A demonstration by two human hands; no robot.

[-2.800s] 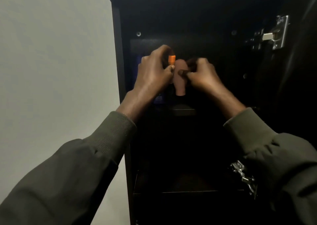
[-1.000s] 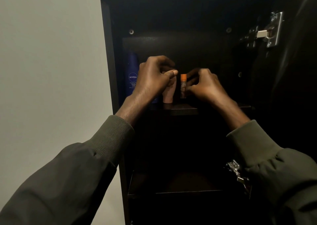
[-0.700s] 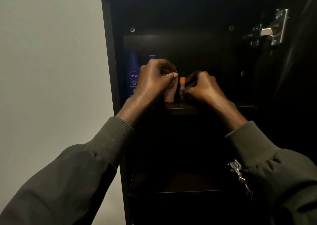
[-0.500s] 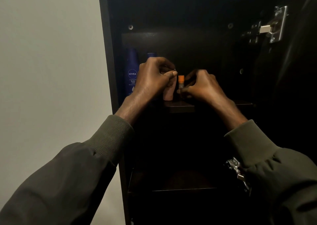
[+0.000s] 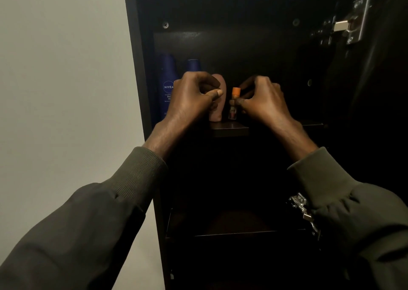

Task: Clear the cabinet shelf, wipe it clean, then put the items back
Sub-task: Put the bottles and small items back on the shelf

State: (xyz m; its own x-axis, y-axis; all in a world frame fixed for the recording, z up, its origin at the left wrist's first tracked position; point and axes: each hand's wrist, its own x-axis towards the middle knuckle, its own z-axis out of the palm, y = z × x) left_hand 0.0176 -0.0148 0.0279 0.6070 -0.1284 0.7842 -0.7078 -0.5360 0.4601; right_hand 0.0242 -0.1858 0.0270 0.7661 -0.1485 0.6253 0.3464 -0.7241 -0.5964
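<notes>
Two dark-green sleeves (image 5: pixel 123 201) reach into the dark cabinet (image 5: pixel 136 68). On the shelf (image 5: pixel 229 127), the left hand (image 5: pixel 194 97) curls its fingers against the pink bottle (image 5: pixel 218 100) — whether it grips is unclear. The right hand (image 5: pixel 262 100) pinches the small orange-capped tube (image 5: pixel 234 103), standing upright just beside that bottle. Behind, at the left wall, stand two blue Nivea bottles (image 5: pixel 167 84).
</notes>
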